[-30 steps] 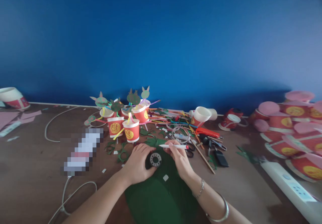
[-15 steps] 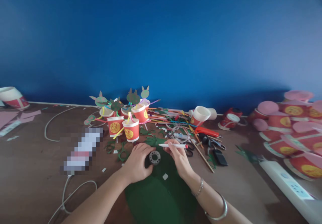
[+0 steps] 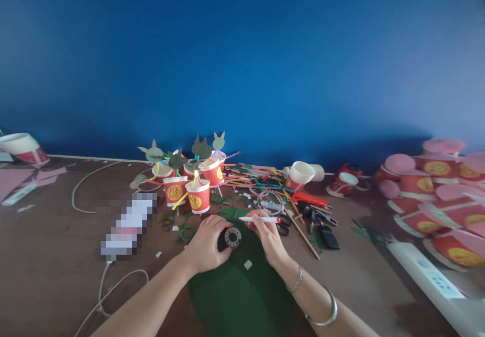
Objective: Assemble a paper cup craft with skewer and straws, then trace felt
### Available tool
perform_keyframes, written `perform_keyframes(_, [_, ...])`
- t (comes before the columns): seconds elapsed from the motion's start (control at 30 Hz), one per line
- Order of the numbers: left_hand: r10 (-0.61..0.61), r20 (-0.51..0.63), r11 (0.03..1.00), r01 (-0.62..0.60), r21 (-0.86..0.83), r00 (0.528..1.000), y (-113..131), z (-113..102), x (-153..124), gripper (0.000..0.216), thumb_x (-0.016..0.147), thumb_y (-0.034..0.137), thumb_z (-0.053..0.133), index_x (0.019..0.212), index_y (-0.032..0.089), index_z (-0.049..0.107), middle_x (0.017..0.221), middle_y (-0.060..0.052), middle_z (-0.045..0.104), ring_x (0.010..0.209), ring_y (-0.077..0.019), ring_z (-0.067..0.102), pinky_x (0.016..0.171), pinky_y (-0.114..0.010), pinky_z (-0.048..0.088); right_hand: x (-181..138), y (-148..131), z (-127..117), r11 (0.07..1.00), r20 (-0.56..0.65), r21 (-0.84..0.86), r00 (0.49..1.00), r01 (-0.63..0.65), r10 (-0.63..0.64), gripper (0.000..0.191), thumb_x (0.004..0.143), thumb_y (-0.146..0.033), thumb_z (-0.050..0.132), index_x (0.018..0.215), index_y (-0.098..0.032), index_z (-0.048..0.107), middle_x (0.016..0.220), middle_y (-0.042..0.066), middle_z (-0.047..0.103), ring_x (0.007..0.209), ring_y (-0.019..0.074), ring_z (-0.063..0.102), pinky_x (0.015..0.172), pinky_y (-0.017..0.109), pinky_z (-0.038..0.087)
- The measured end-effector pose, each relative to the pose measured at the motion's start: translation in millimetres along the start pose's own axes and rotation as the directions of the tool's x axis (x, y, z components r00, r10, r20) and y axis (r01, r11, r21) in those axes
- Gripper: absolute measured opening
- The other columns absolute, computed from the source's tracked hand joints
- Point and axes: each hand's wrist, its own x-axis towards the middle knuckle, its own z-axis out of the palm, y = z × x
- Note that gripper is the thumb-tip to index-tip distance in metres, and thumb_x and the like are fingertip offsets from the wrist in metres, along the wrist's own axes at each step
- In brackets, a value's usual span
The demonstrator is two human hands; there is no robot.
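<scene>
Item: left hand [image 3: 206, 243]. Fingers curled close over the left side of a black roll [image 3: 232, 237] with a grey core, holding it flat on the green felt sheet [image 3: 242, 296].

Item: right hand [image 3: 269, 236]. Fingers pinched on a white pen [image 3: 261, 220], which lies level with its red end to the right, just behind the roll.

Edges: the felt's far rounded edge lies under both hands. Behind it, near, stand decorated paper cups [image 3: 198, 195]. Scissors [image 3: 282, 226] and loose sticks crowd the right hand's outer side.

Open room: bare desk [image 3: 56, 256] to the left, crossed only by a white cable [image 3: 113, 286]. There is a bare strip to the right, bounded by the power strip [image 3: 428, 276]. Pink-lidded cups [image 3: 435, 195] are well apart at far right.

Change: both holds and the roll's place on the felt match the frame half a second back. The view alone has drifted slightly.
</scene>
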Motion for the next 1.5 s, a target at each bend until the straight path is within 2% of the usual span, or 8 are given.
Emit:
perform_keyframes(0.53, [-0.015, 0.018, 1.0, 0.015, 0.023, 1.0, 2.1, -1.3, 0.4, 0.037, 0.065, 0.021, 0.066, 0.101, 0.021, 0.055, 0.1, -0.007, 0.059, 0.1, -0.0266, 0.053, 0.09, -0.044, 0.042, 0.9, 1.6, -0.9, 1.0, 0.027, 0.016, 1.0, -0.001, 0.001, 0.028, 0.076, -0.049, 0.065, 0.078, -0.021, 0.062, 0.072, -0.001, 0.057, 0.072, 0.016, 0.052, 0.073, 0.029, 0.042])
perform_keyframes(0.73, [-0.013, 0.013, 1.0, 0.013, 0.016, 1.0, -1.1, 1.5, -0.6, 0.052, 0.064, 0.023, 0.069, 0.112, 0.02, 0.05, 0.107, -0.009, 0.058, 0.104, -0.0278, 0.052, 0.094, -0.046, 0.04, 0.8, 1.5, -1.8, 1.0, 0.027, -0.03, 1.0, 0.006, -0.005, 0.032, 0.076, -0.052, 0.063, 0.078, -0.02, 0.061, 0.072, -0.001, 0.056, 0.073, 0.0167, 0.052, 0.072, 0.028, 0.042])
perform_keyframes(0.93, [-0.039, 0.011, 0.999, 0.039, 0.01, 0.999, 0.7, 0.0, -0.2, 0.04, 0.067, 0.026, 0.068, 0.103, 0.02, 0.052, 0.102, -0.007, 0.058, 0.102, -0.0262, 0.053, 0.093, -0.045, 0.041, 0.8, 3.3, -2.6, 0.999, 0.019, -0.049, 1.0, 0.011, -0.01, 0.031, 0.078, -0.051, 0.061, 0.08, -0.02, 0.06, 0.074, 0.0, 0.055, 0.075, 0.0171, 0.052, 0.074, 0.028, 0.042])
perform_keyframes(1.23, [-0.056, 0.042, 0.998, 0.055, 0.008, 0.998, 5.1, -3.0, 2.6, 0.034, 0.067, 0.023, 0.067, 0.099, 0.02, 0.053, 0.1, -0.007, 0.057, 0.099, -0.0254, 0.051, 0.09, -0.044, 0.041, -3.6, -1.2, -2.7, 0.975, 0.038, -0.212, 0.997, 0.071, -0.064, 0.03, 0.084, -0.049, 0.054, 0.08, -0.02, 0.059, 0.071, 0.0, 0.054, 0.071, 0.0155, 0.049, 0.067, 0.025, 0.04])
perform_keyframes(1.5, [-0.069, 0.081, 0.997, 0.071, -0.026, 0.994, 4.4, -3.9, 2.2, 0.041, 0.066, 0.017, 0.065, 0.104, 0.022, 0.051, 0.106, -0.006, 0.055, 0.104, -0.0255, 0.047, 0.097, -0.046, 0.037, -8.8, -7.9, 1.1, 0.936, -0.022, -0.35, 0.999, 0.03, -0.041, 0.032, 0.086, -0.051, 0.049, 0.081, -0.021, 0.059, 0.07, 0.001, 0.054, 0.067, 0.0154, 0.049, 0.062, 0.023, 0.041])
